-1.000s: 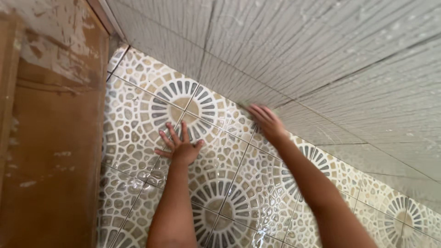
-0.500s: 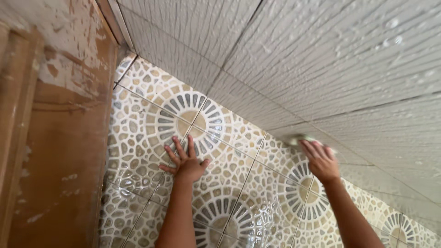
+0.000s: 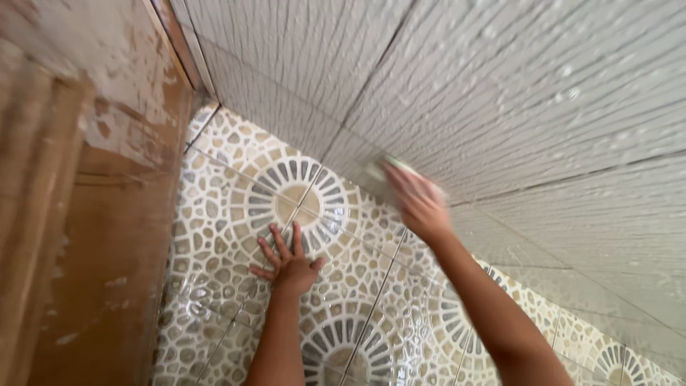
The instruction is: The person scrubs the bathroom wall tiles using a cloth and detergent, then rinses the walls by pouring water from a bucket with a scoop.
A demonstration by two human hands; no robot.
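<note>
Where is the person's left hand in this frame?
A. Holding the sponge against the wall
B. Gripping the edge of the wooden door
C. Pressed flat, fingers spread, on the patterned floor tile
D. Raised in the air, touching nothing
C: the left hand lies palm-down with fingers spread on the patterned floor tile, while the right hand is up at the grey wall tile.
</note>
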